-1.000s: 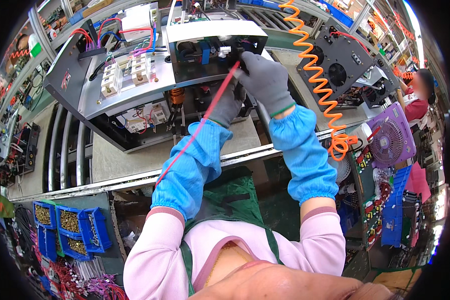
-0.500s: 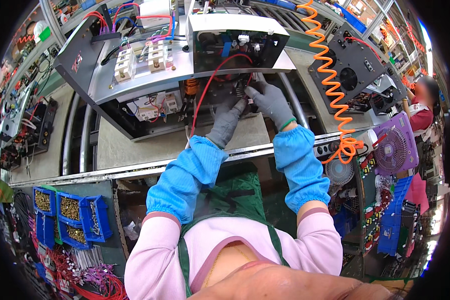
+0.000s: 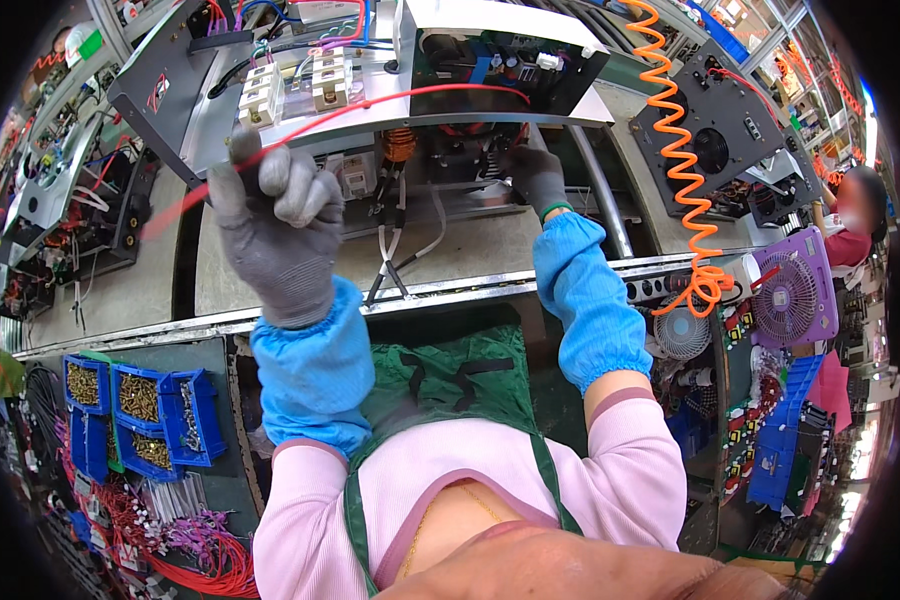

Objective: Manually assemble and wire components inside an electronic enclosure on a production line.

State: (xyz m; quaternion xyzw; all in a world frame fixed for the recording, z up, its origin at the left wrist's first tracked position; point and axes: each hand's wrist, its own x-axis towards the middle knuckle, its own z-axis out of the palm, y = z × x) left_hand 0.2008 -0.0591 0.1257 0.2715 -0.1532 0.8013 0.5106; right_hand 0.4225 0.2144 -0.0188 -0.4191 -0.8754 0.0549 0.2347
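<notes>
Compared with half a second ago, the gloved left hand [image 3: 285,225] has left the lower right opening of the open metal chassis [image 3: 375,85], where both hands worked together, and is now raised in front of the chassis's left part. The long red wire [image 3: 370,102], which hung in an arc, now runs in a shallow sweep from the box on the chassis's upper right, across its front, past the left fingers to a blurred end near its lower left. In effect, the wire now crosses above the lower opening, apparently leaving the right hand unobstructed. The left hand points upward above its blue sleeve, half closed, with some fingers curled; the wire passes at the fingertips, though whether it is pinched there cannot be told. The gloved right hand [image 3: 540,180] remains at the chassis's lower right, forearm angled up and inward, fingertips among dark parts; how closed it is, or what it holds, cannot be told.
</notes>
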